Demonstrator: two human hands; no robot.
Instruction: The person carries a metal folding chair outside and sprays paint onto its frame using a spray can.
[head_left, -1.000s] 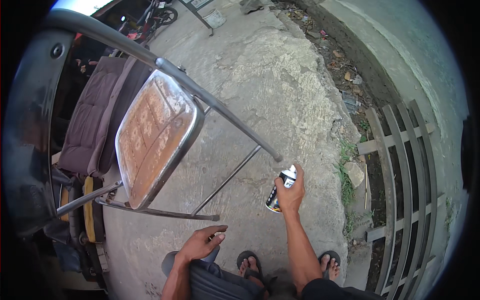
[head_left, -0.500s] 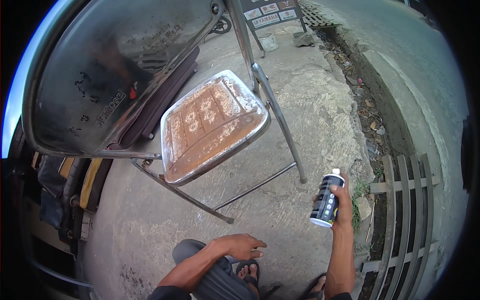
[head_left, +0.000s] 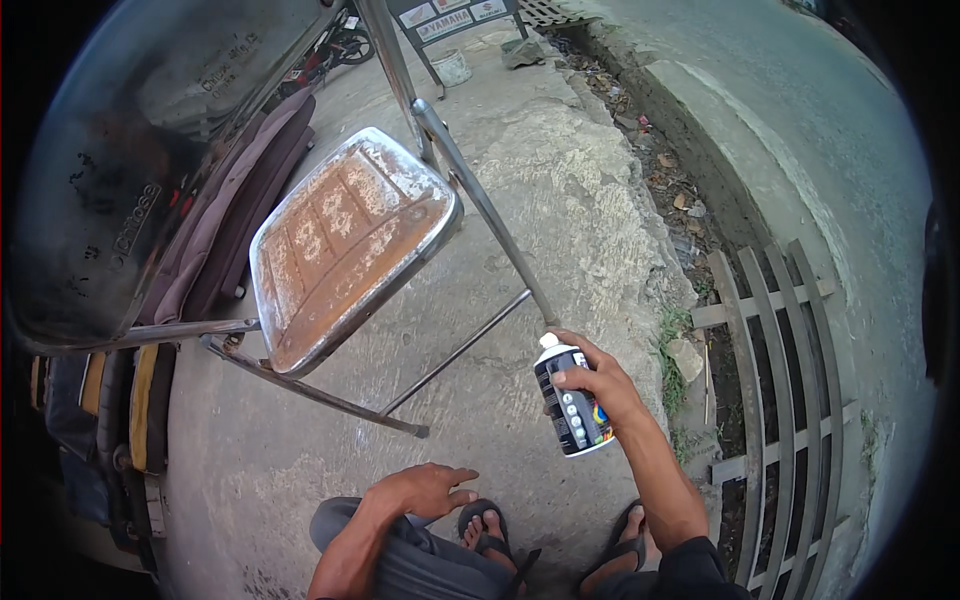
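A folding metal chair stands before me, its seat point(head_left: 345, 240) coated in brown rust with pale worn patches and a shiny rim. Its dark, glossy backrest point(head_left: 110, 180) fills the upper left. My right hand point(head_left: 605, 385) is wrapped round a black spray can point(head_left: 572, 405) with a white nozzle, tilted slightly, beside the foot of the chair's right leg point(head_left: 500, 235). The can does not touch the chair. Over my bent left knee lies my left hand point(head_left: 420, 492), holding nothing, its fingers stretched out and apart.
Purple-brown padded cushions point(head_left: 235, 190) lean behind the chair. More padded pieces point(head_left: 100, 400) are stacked at the left. On the right, a wooden slatted grate point(head_left: 775, 400) spans a littered drainage ditch point(head_left: 665, 160) beside the road. A white bucket point(head_left: 452, 68) stands near a sign board at the back.
My right hand has brought the spray can leftward, nearer the chair's leg, and tilted it the other way. The whole view has shifted, so the chair sits farther left.
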